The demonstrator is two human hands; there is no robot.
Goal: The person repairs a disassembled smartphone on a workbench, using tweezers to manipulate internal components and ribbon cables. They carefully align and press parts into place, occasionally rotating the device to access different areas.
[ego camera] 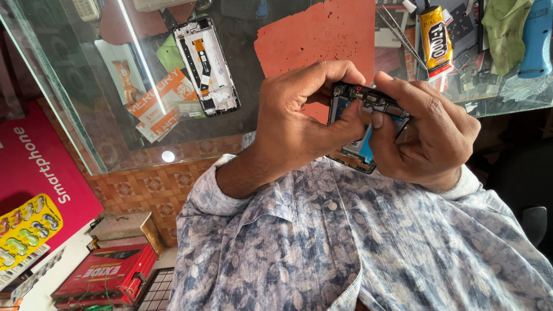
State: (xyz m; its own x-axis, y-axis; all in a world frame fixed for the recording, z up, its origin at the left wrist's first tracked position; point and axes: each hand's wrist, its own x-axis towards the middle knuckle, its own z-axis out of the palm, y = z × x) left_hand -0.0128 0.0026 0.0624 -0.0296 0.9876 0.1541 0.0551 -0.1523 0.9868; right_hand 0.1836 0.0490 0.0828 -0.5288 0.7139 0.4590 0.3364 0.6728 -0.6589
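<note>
Above the glass surface (115, 144), left hand (299, 124) and right hand (429, 135) clamp an opened phone (360, 124); fingers pressing its top board, seemingly mid-disassembly; careful prying likely needed.

Phone repair shop: glass counter (69, 115), glue tube (436, 40)

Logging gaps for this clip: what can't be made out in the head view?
- Opened phone: mostly covered by the left hand and right hand; its small parts are too tiny to tell.
- Glue tube: top cut off by the upper edge.
- Second phone frame: detail veiled by glare on the glass counter.
</note>
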